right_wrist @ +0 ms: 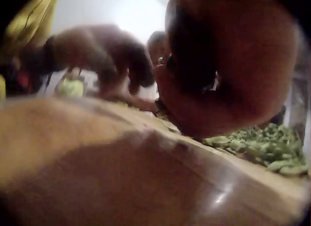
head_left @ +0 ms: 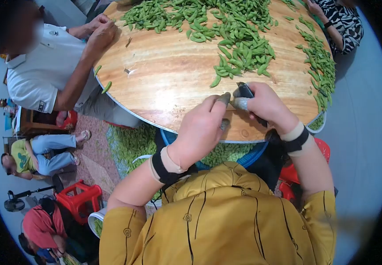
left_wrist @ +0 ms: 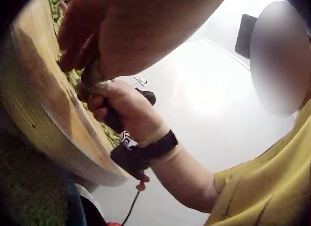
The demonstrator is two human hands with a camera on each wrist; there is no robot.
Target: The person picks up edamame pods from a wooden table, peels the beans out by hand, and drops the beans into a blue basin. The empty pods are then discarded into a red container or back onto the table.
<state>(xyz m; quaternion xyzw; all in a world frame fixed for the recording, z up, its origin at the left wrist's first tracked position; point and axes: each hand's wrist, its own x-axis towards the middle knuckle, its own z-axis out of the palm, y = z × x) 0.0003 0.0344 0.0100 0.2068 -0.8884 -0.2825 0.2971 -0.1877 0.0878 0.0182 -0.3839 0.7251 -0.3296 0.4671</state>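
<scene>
My right hand (head_left: 266, 104) grips a slim black tool (head_left: 245, 91); its dark length runs through the palm and shows below the fingers, but its exact kind is unclear. A grey cover wraps the right thumb. Close beside it, my left hand (head_left: 202, 126) is held over the near part of the round wooden table (head_left: 169, 88), dark covers on its fingertips. In the right wrist view the left hand (right_wrist: 104, 53) has bent, parted fingers with no pod visible between them. Just beyond both hands lies a heap of green soybean pods (head_left: 246, 55).
A blue basin (head_left: 166, 137) of shelled beans sits under the table's near edge. More pods (head_left: 316, 66) line the right rim. A person in a white shirt (head_left: 45, 66) sits at the left, another in a zebra print (head_left: 341, 26) at the far right. Red stools (head_left: 78, 198) stand on the floor.
</scene>
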